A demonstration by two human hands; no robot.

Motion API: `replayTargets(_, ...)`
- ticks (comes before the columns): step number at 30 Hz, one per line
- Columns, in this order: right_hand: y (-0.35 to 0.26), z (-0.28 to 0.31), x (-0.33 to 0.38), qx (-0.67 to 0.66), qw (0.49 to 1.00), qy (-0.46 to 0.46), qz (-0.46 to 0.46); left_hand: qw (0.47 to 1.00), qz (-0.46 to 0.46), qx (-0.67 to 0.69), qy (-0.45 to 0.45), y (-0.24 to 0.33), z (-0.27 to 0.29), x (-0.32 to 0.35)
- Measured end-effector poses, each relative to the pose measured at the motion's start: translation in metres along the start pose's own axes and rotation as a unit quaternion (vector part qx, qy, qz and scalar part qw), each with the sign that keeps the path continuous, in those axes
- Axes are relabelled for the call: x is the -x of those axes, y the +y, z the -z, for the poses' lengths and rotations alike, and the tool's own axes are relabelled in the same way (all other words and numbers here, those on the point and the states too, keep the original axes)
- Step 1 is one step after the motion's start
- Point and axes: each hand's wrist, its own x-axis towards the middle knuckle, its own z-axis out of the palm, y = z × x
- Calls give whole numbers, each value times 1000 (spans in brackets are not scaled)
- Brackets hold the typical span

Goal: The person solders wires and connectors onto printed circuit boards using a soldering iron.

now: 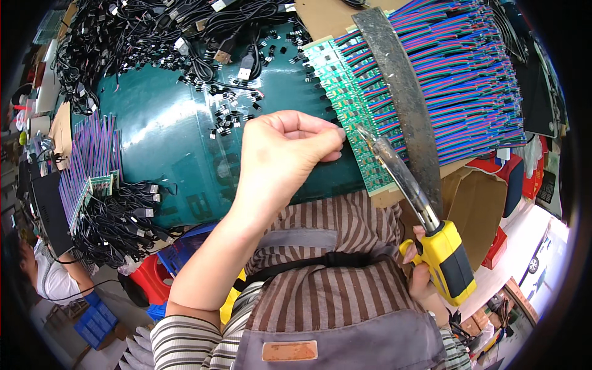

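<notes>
My left hand (pixel 287 145) is closed in a pinch beside the left edge of a long green circuit board panel (pixel 345 102). Whatever its fingertips hold is too small or hidden to name. My right hand (pixel 420 274) grips the handle of a yellow and black soldering gun (pixel 449 262). The gun's dark metal tip points up and left, over the board close to my left fingertips. Many multicoloured wires (pixel 468 86) run from the board's right side, under a worn, curved metal bar (pixel 404 92) lying across them. Small black connectors line part of the board's left edge.
Loose small black connectors (pixel 228 114) lie on the green mat (pixel 160 142). Black cables (pixel 166 31) with plugs are heaped at the back left. A finished-looking bundle of purple wires (pixel 92 148) and black cables lies at the left. Another person (pixel 58 274) is at far left.
</notes>
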Motion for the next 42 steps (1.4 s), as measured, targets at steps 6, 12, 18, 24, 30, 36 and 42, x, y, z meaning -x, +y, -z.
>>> replayTargets(6,6,3,0,-42,999,-24,-5,973,-129,-191,28,9,19,17)
replayTargets(12,4,1,-1,-47,999,-6,-8,803,-246,-484,247,25,66,18)
replayTargets(18,-6,-1,-6,-10,1000,16,15,828,-261,-458,192,20,76,3)
replayTargets(24,5,4,3,-4,999,-35,-3,774,-303,-530,167,23,75,5)
replayTargets(30,1,3,-1,-5,999,-37,3,782,-346,-506,113,22,54,15)
replayTargets(36,3,2,-1,-2,999,-28,32,996,-12,-70,-45,-5,4,24)
replayTargets(42,7,9,4,-10,999,-46,14,998,19,-30,-47,-2,-3,6)
